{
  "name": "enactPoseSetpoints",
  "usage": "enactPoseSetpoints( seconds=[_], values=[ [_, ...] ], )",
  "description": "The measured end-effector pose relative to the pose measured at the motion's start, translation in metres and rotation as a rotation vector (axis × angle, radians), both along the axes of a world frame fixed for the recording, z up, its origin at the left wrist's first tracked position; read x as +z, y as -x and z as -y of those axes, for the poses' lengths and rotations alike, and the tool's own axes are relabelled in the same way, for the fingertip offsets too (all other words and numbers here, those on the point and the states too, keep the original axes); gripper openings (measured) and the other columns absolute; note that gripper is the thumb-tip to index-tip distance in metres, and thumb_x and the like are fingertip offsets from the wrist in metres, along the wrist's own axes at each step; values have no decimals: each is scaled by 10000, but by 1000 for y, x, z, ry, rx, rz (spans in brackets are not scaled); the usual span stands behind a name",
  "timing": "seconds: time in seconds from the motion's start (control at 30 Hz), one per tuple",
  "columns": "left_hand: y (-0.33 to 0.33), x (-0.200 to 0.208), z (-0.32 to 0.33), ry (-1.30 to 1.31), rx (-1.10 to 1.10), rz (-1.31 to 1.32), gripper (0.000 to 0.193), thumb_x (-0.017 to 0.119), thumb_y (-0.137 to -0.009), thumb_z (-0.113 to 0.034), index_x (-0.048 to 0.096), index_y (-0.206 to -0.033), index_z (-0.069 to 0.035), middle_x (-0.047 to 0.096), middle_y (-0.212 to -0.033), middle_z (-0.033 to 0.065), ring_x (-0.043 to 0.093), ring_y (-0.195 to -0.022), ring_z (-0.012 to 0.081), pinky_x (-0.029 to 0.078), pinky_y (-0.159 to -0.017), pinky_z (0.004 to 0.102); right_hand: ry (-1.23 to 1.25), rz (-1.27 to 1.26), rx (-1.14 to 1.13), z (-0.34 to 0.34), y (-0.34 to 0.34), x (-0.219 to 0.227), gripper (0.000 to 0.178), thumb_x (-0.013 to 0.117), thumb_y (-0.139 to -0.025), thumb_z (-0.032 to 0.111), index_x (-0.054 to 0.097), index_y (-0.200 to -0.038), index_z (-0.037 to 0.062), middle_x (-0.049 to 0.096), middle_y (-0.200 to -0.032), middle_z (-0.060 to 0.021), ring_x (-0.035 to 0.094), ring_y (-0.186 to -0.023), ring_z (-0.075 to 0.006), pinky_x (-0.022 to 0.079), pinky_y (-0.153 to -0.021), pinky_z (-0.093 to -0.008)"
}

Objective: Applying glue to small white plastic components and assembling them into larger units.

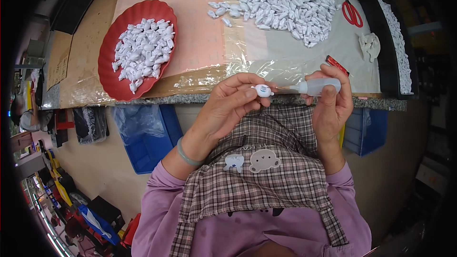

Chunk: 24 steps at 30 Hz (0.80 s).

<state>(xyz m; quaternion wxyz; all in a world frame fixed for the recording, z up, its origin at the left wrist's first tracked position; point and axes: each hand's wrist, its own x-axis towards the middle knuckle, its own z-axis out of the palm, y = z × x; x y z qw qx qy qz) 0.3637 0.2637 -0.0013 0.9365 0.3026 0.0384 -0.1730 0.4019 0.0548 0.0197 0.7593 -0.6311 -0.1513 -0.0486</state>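
Between the thumb and fingers of my left hand (231, 99) is a small white plastic figure (262, 90), with a dark mark on its upper side. My right hand (333, 102) grips a translucent squeeze bottle (322, 87), lying sideways with its thin nozzle pointing left at the figure. The nozzle tip is close to the figure; whether they touch I cannot tell. Both hands are above the front edge of the table. Left of them stands a red scalloped bowl (105, 62) filled with white figures like this one.
A large heap of white figures (281, 4) covers the back of the table. Red-handled scissors (352, 14), a crumpled pale glove-like piece (369, 46) and a red-and-black object (337, 64) lie at right. A blue bin (143, 150) stands below the table edge.
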Motion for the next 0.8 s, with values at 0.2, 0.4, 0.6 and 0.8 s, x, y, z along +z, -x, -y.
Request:
enactPoseSetpoints(
  seconds=[0.2, 0.4, 0.6, 0.8],
  values=[
    [2, -1, 0, -143, 59, 70, 169, 567, -907, -68, 597, -1056, 3, 620, -1120, 219, 655, -890, 191, 542, -763, 263, 174, 154, -30, 1, 7, 6, 389, 557, -944, 247, 490, -1204, -34, 647, -928, -142, 582, -684, -114, 474, -588, -217],
    [3, 1, -2, -240, 58, 138, 235, 558, -913, -43, 604, -1133, 26, 634, -1116, 187, 656, -921, 184, 533, -803, 256, 284, 271, -68, 3, 8, 6, 376, 575, -933, 225, 512, -1184, -48, 671, -891, -154, 590, -623, -107, 484, -566, -213],
    [2, 1, -2, -299, 65, 185, 240, 569, -908, -50, 617, -1128, 34, 641, -1111, 177, 657, -919, 178, 531, -803, 253, 347, 224, -38, 4, 12, 10, 424, 545, -946, 308, 484, -1195, -31, 640, -938, -168, 565, -660, -123, 468, -582, -236],
    [3, 3, -1, -307, 62, 165, 243, 577, -902, -46, 617, -1125, 38, 645, -1103, 177, 659, -914, 182, 532, -807, 258, 378, 235, -29, 4, 11, 11, 395, 543, -949, 283, 492, -1185, -29, 640, -941, -168, 577, -677, -123, 474, -578, -227]
  ],
)
